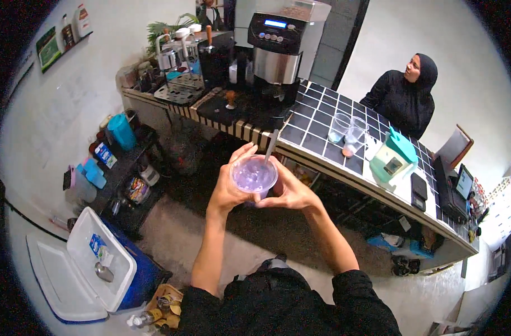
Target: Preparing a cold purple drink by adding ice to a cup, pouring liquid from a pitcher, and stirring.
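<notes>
A clear plastic cup of pale purple drink with bubbles or ice on its surface is held in front of me, over the floor. My left hand wraps around its left side. From the right, my right hand closes on the same cup, its thumb across the near side. A long metal handle, like a spoon's, leans out over the cup's far right rim; its lower end is hidden in the drink. Both hands are apart from the counter.
On the black-tiled counter stand clear plastic cups, a teal-lidded container and a coffee grinder. An espresso machine is at far left. An open blue-and-white cooler holds a metal scoop. A person stands behind the counter.
</notes>
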Tool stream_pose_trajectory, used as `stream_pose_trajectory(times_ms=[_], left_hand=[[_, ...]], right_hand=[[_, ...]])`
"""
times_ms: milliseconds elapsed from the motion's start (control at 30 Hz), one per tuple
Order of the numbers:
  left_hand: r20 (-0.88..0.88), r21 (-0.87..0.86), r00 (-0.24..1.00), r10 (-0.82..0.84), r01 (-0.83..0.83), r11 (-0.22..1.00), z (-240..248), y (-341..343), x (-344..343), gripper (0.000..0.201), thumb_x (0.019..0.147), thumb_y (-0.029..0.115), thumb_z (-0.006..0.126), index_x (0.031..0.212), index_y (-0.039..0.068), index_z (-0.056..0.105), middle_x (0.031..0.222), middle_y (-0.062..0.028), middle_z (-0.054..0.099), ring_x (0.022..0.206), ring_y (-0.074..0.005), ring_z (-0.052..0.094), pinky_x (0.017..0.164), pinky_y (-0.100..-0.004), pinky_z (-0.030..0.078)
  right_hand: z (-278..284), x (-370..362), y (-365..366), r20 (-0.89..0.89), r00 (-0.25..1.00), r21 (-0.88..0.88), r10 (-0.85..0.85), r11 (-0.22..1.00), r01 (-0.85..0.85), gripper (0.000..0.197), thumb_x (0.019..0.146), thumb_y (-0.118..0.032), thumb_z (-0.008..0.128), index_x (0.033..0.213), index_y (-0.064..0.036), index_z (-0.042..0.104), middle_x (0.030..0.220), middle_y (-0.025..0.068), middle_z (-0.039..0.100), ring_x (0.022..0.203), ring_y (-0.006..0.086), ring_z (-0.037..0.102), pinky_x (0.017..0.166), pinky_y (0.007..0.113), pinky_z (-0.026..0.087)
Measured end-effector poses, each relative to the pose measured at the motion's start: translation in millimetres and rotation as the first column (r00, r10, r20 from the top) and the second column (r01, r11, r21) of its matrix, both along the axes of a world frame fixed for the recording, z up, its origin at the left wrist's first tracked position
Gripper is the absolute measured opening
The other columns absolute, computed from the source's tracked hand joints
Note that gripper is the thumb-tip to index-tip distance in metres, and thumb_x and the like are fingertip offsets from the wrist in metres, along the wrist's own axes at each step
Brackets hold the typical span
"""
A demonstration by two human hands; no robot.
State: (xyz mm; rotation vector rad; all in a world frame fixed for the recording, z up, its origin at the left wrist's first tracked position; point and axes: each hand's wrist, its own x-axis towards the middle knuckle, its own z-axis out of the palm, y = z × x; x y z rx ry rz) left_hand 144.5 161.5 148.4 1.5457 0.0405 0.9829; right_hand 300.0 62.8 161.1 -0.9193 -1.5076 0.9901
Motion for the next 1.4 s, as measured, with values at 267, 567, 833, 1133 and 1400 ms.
stream_pose_trajectory(times_ms=[267,567,833,1133,1400], left_hand=[[-0.033,-0.024,0.996,-0.081,0.081,0.996,-17,-2,-5,0.133,0.051,0.063,0.083,0.145,-0.005,0.019,0.143,-0.0184,0.035,0.134,-0.0271,0.034,0.111,-0.0376,0.026],[-0.052,-0.352,0.986,0.161,-0.169,0.921,-125,-51,9,0.070,0.087,0.052,0.058,0.137,0.007,0.038,0.136,-0.0094,0.046,0.122,-0.0199,0.049,0.098,-0.0376,0.046],[0.507,-0.787,0.796,0.330,0.270,0.555,-103,-71,12,0.045,0.095,0.039,0.047,0.125,0.006,0.050,0.123,-0.0067,0.057,0.112,-0.0189,0.056,0.098,-0.0355,0.046],[0.337,-0.838,0.790,0.513,0.004,0.545,-80,-113,19,0.059,0.093,0.055,0.040,0.128,0.009,0.047,0.122,-0.0052,0.055,0.114,-0.0202,0.053,0.101,-0.0356,0.040],[0.207,-0.905,0.828,0.522,-0.041,0.423,-106,-159,37,0.055,0.089,0.065,0.039,0.121,0.021,0.051,0.113,0.0037,0.058,0.088,-0.0099,0.058,0.047,-0.0240,0.045]], right_hand=[[-1,-11,-1,0.050,0.972,0.096,-0.230,0.970,0.224,0.080,0.059,-0.023,0.090,0.121,-0.0017,0.044,0.113,0.0082,0.058,0.106,0.0172,0.057,0.094,0.032,0.045],[15,-35,4,0.081,0.901,0.181,-0.426,0.895,0.407,0.090,0.053,-0.028,0.093,0.123,-0.0001,0.044,0.114,0.0122,0.058,0.108,0.0202,0.057,0.095,0.034,0.046],[6,-57,-6,0.215,0.842,0.253,-0.495,0.861,0.442,0.094,0.053,-0.032,0.091,0.126,0.0010,0.041,0.112,0.0156,0.059,0.106,0.0243,0.060,0.092,0.035,0.047],[23,-25,-33,0.318,0.945,0.094,-0.070,0.995,0.042,0.101,0.059,-0.034,0.090,0.137,-0.0011,0.035,0.132,0.0143,0.044,0.126,0.0257,0.043,0.107,0.038,0.034],[56,12,-75,0.460,0.873,0.238,-0.161,0.970,0.053,0.024,0.099,-0.015,0.043,0.103,0.0016,0.060,0.100,0.0139,0.054,0.091,0.0201,0.054,0.078,0.032,0.044]])
